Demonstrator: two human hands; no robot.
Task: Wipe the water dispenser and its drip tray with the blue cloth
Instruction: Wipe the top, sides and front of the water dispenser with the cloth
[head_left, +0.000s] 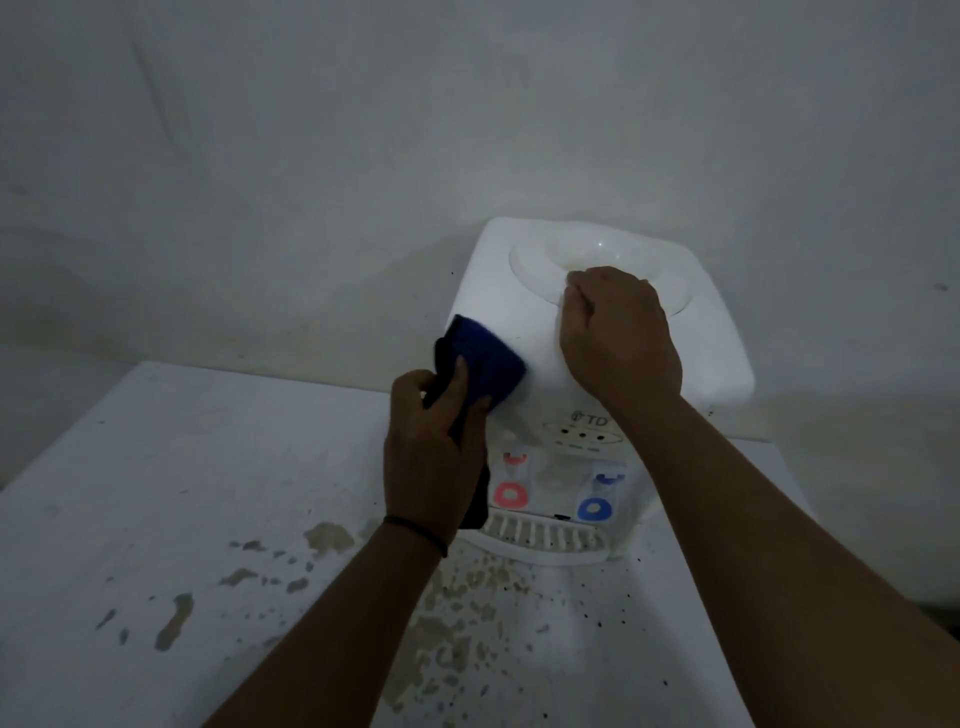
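On the stained counter (156, 467), the right hand (618, 332) curls over the water dispenser (717, 358) top rim, apparently steadying it, while the left hand (431, 457) grips the blue cloth (485, 358) against its upper left side, above the drip tray (545, 538).

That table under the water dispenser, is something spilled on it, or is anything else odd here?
Yes. The white table has brownish patches and dark specks in front of the drip tray; whether a spill or peeled paint is unclear. The water dispenser carries no bottle on top; its socket sits bare.
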